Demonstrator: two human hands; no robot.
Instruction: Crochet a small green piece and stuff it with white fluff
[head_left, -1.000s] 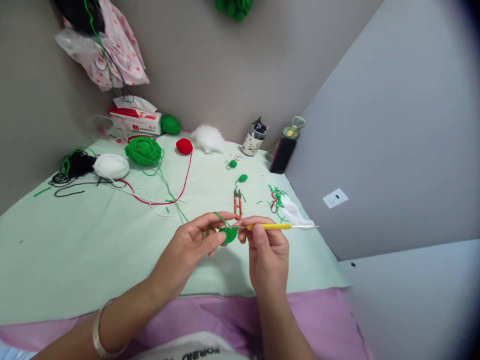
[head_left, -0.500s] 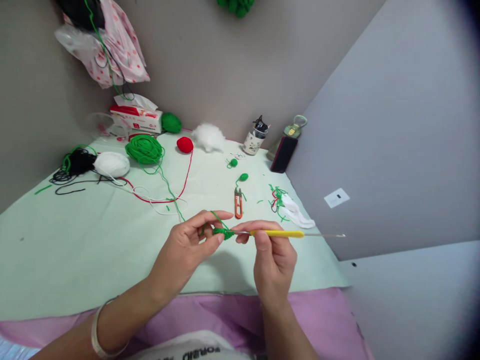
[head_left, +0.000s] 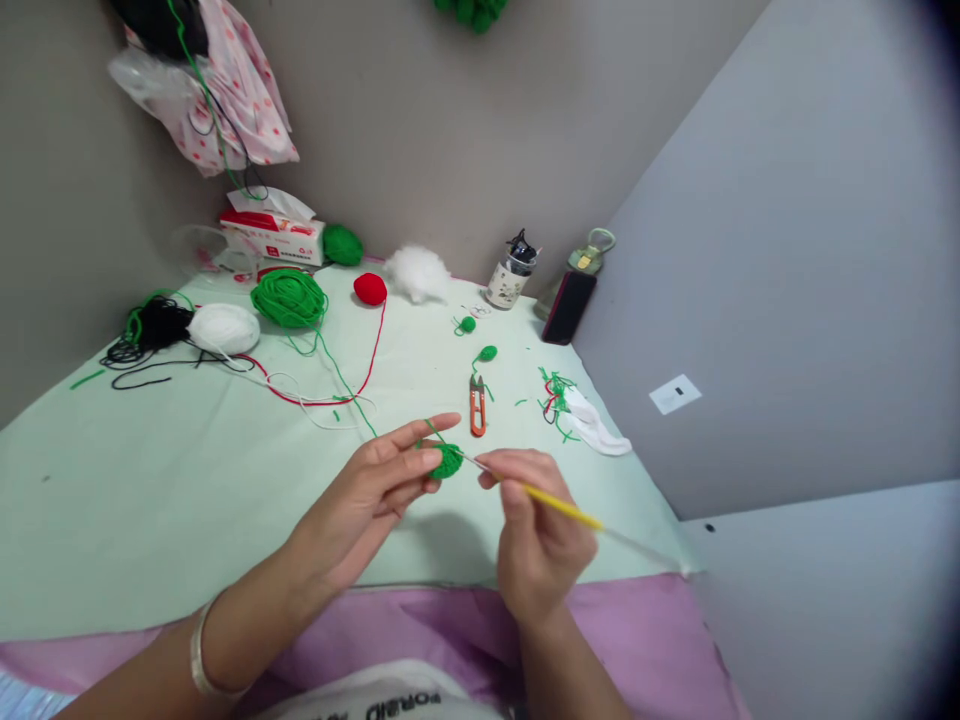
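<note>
Between thumb and fingers, my left hand (head_left: 382, 475) pinches a small round green crochet piece (head_left: 448, 461). Its index finger is stretched out with green yarn (head_left: 433, 430) running over it. My right hand (head_left: 541, 530) grips a crochet hook (head_left: 562, 504) by its yellow handle; the metal tip meets the upper right edge of the piece, and the other metal end slants down to the right. From the left hand the yarn trails back toward a large green yarn ball (head_left: 289, 298). Orange-handled thread snips (head_left: 478, 408) lie just beyond the hands.
A red yarn ball (head_left: 370, 289), a white yarn ball (head_left: 223, 329) and white stuffing (head_left: 418, 274) sit farther back. Two small green pieces lie beyond the snips. Yarn scraps (head_left: 556, 395) are on the right, near a phone (head_left: 569, 308) leaning on a bottle. A tissue pack (head_left: 274, 238) stands back left.
The left hand has turned, so more of the green piece's round face shows. The hook has tilted from level to slanting, its far end swinging down.
</note>
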